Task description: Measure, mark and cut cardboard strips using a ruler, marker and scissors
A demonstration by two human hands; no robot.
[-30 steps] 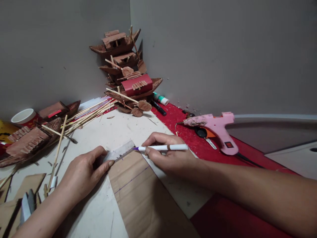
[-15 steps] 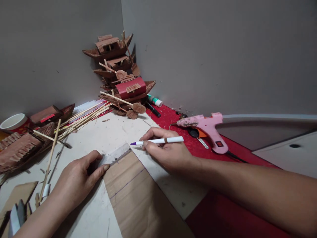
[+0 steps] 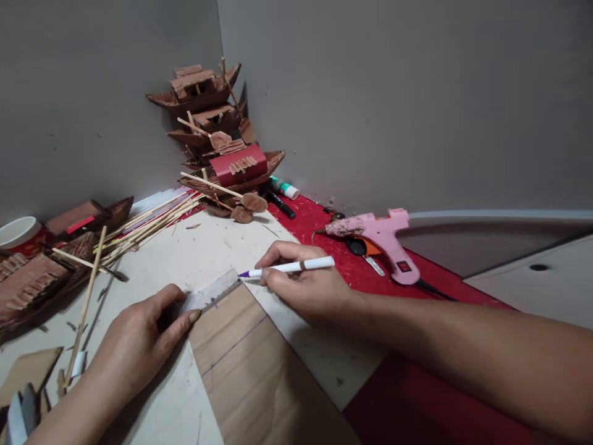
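Observation:
My left hand (image 3: pixel 139 337) is closed on the left end of a clear ruler (image 3: pixel 210 292), thumb on its near edge. The ruler lies across the far end of a brown cardboard strip (image 3: pixel 252 364), which has purple pen lines drawn on it. Between the thumb and fingers of my right hand (image 3: pixel 310 285) is a white felt-tip pen (image 3: pixel 291 267) with a purple tip, tilted nearly flat. Its tip is at the ruler's right end, by the cardboard's far corner; whether it touches, I cannot tell.
Several model boats (image 3: pixel 238 164) with paddles are stacked in the corner. More boats (image 3: pixel 34 281) and a cup (image 3: pixel 21 233) stand at left, near thin wooden sticks (image 3: pixel 155 222). A pink glue gun (image 3: pixel 386 238) lies at right, scissors (image 3: pixel 23 408) at lower left.
The pen tip has come slightly closer to the ruler's right end. My left hand keeps its hold on the ruler. The whole view has shifted a little.

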